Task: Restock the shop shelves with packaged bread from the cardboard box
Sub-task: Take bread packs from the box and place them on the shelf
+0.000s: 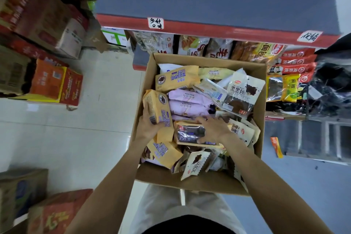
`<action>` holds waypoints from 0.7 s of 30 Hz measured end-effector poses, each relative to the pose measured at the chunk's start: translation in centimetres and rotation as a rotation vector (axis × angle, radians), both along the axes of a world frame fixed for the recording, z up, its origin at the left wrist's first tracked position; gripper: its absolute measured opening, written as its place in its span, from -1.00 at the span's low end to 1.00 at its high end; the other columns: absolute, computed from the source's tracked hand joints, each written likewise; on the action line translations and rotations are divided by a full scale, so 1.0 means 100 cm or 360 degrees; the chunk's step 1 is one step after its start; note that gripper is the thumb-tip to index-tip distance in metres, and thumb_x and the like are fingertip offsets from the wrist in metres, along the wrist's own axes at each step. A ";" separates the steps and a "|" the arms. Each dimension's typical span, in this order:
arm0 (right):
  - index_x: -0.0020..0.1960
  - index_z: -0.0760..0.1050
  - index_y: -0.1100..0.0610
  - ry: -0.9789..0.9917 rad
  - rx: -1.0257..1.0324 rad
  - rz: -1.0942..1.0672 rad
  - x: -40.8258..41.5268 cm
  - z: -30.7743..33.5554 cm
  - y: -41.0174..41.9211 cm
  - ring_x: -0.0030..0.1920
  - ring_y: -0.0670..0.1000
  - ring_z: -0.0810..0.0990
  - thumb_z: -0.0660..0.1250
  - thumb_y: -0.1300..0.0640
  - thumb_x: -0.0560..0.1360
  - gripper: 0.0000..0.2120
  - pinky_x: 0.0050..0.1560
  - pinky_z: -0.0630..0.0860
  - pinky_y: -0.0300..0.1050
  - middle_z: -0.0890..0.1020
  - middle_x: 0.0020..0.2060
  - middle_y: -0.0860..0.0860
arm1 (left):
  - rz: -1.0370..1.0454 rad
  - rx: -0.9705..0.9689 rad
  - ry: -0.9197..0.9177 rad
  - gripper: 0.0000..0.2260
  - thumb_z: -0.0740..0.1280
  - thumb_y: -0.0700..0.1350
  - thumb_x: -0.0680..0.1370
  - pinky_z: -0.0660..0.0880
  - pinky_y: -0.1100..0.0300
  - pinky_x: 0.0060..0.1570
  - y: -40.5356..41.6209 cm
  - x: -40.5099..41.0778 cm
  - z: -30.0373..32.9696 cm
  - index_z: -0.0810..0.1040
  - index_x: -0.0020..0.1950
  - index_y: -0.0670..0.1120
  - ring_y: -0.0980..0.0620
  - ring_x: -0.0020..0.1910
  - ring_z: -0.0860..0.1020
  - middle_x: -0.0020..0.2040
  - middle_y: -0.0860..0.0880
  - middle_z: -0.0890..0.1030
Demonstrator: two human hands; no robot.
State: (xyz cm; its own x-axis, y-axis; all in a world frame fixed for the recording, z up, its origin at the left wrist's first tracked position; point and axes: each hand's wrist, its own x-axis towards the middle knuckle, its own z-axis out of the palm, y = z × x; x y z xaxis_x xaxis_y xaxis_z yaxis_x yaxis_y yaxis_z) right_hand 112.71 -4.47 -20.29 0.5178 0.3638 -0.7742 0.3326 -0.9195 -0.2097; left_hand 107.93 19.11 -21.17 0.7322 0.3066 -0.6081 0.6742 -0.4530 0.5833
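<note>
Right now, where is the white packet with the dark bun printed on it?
In the head view, the white packet lies on top of the other packets in the cardboard box, at its far right side, beside the purple packets.

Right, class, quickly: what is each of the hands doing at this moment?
Left hand: grips a yellow plastic bread packet, stood on end in the cardboard box.
Right hand: open, fingers spread on a dark clear-windowed bread packet.
</note>
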 end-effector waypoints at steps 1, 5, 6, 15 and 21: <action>0.44 0.07 -0.08 0.0014 -0.0031 0.0037 0.001 0.001 0.002 0.36 0.21 0.35 0.42 -0.25 0.34 -0.17 0.36 0.24 0.19 0.37 0.38 0.13 | -0.0021 -0.0032 0.0033 -0.09 0.48 -0.06 0.42 0.37 0.14 0.11 0.004 0.000 -0.002 -0.08 0.56 0.02 -0.06 0.29 0.41 0.34 -0.10 0.36; 0.47 0.03 -0.05 -0.0104 -0.0092 -0.0023 -0.004 0.009 0.005 0.33 0.20 0.39 0.42 -0.26 0.33 -0.12 0.31 0.29 0.18 0.42 0.34 0.12 | -0.0057 0.0005 0.0185 -0.11 0.43 0.03 0.45 0.37 0.07 0.10 -0.003 0.005 -0.001 -0.14 0.54 0.09 -0.19 0.24 0.44 0.36 -0.16 0.26; 0.46 0.06 -0.03 -0.0133 -0.0093 -0.0102 -0.007 0.014 0.005 0.31 0.21 0.40 0.43 -0.23 0.34 -0.14 0.26 0.35 0.16 0.40 0.33 0.14 | -0.0067 0.0036 0.0179 -0.12 0.42 0.04 0.45 0.37 0.07 0.09 -0.006 0.005 0.000 -0.14 0.54 0.08 -0.21 0.22 0.45 0.36 -0.17 0.26; 0.33 0.27 -0.17 -0.0278 0.0795 -0.1347 -0.041 0.094 -0.023 0.11 -0.02 0.52 0.50 -0.08 0.33 -0.35 0.02 0.41 -0.15 0.52 0.09 -0.15 | 0.0573 -0.0738 -0.0146 -0.45 0.48 -0.08 0.41 0.53 -0.08 0.10 0.031 0.010 0.047 0.34 0.33 0.10 -0.09 0.10 0.60 0.17 -0.06 0.59; 0.30 0.28 -0.20 -0.0256 0.1355 -0.1661 -0.024 0.138 -0.016 0.06 -0.30 0.54 0.45 0.05 0.37 -0.42 -0.02 0.46 -0.39 0.52 0.08 -0.28 | 0.0475 -0.1000 -0.0502 -0.48 0.45 -0.09 0.35 0.54 0.07 -0.06 0.045 0.030 0.119 0.41 0.27 0.13 0.00 -0.03 0.64 0.05 -0.01 0.66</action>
